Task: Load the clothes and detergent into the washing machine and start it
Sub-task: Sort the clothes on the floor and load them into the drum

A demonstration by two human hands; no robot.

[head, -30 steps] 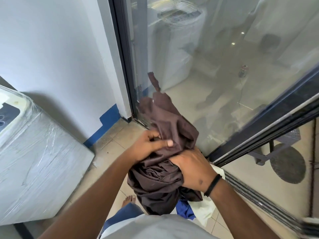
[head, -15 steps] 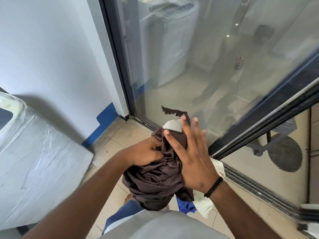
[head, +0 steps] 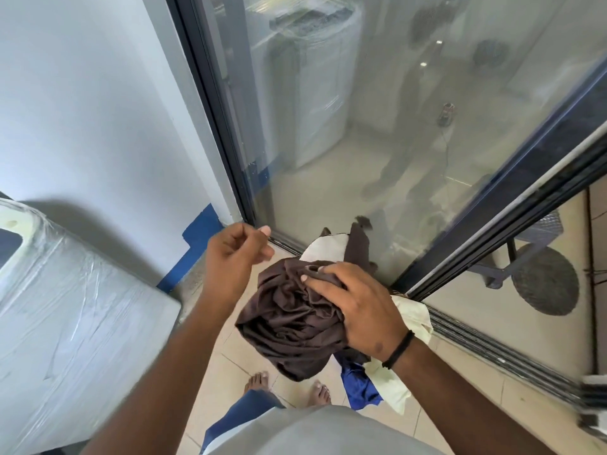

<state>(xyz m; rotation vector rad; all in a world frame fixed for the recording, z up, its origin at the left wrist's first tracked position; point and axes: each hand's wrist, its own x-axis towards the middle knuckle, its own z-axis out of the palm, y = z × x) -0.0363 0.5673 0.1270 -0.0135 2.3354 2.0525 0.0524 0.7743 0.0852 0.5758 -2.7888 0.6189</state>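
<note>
A bunched dark brown garment hangs in front of me above the tiled floor. My right hand grips it from the right, fingers curled over the top folds. My left hand is off the cloth, up and to the left, its fingers loosely curled and holding nothing. Under the brown bundle lie a blue cloth and a pale cream cloth. The washing machine, wrapped in clear plastic film, stands at the left; only its side and a corner of its top show.
A sliding glass door with a dark frame fills the right, its floor track running along the tiles. A white wall with a blue skirting stands behind. My bare feet are on the floor below the bundle.
My left hand has let go of the brown garment and lifted away to the left. My right hand, spread flat over it half a second ago, now grips the bundle alone.
</note>
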